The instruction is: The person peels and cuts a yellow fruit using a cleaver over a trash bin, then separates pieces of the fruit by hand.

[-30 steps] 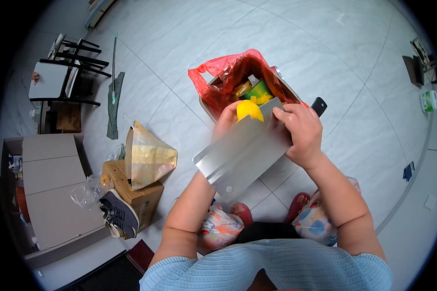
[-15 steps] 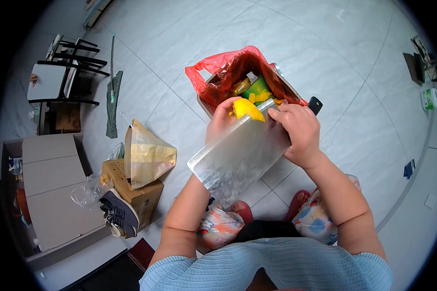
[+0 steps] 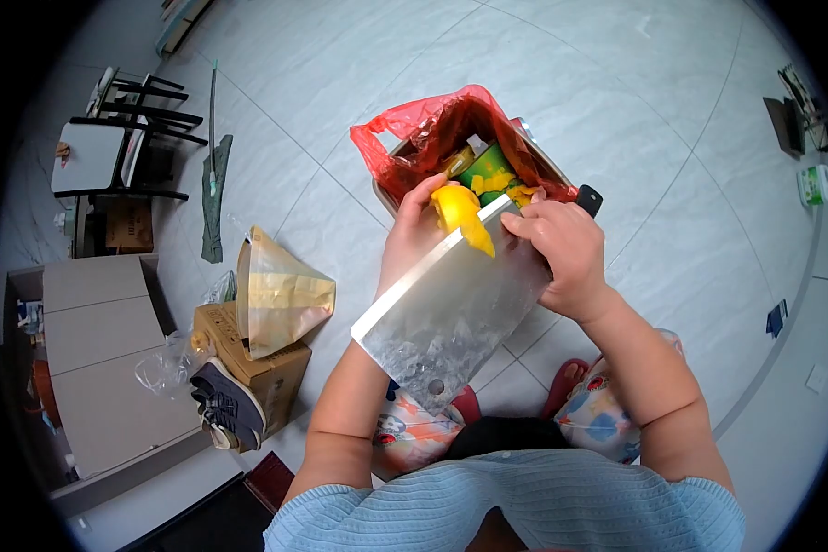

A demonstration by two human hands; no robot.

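My left hand [image 3: 412, 230] is closed around a yellow fruit, perhaps a mango [image 3: 453, 204]. A strip of yellow peel [image 3: 477, 237] hangs from it over the blade's upper edge. In my right hand [image 3: 561, 248] is a cleaver [image 3: 451, 308], its broad, smeared blade slanting down to the left with a round hole near the lower corner. The cleaver's black handle end [image 3: 589, 200] sticks out beyond my right fingers, and my thumb lies against the blade. Just beyond both hands stands a bin lined with a red plastic bag [image 3: 414, 138], holding yellow peel scraps [image 3: 495, 181] and a green container.
To the left, a paper bag [image 3: 285, 294] rests on a cardboard box [image 3: 281, 382] beside dark shoes [image 3: 225, 405]. A folded umbrella [image 3: 213, 198] lies on the floor near a chair [image 3: 92, 156]. At far right stands a white-and-green jug [image 3: 813, 187].
The blade has tilted, showing more of its face and the hole. The peel strip now hangs further down over the blade, and the fruit has turned in my left hand.
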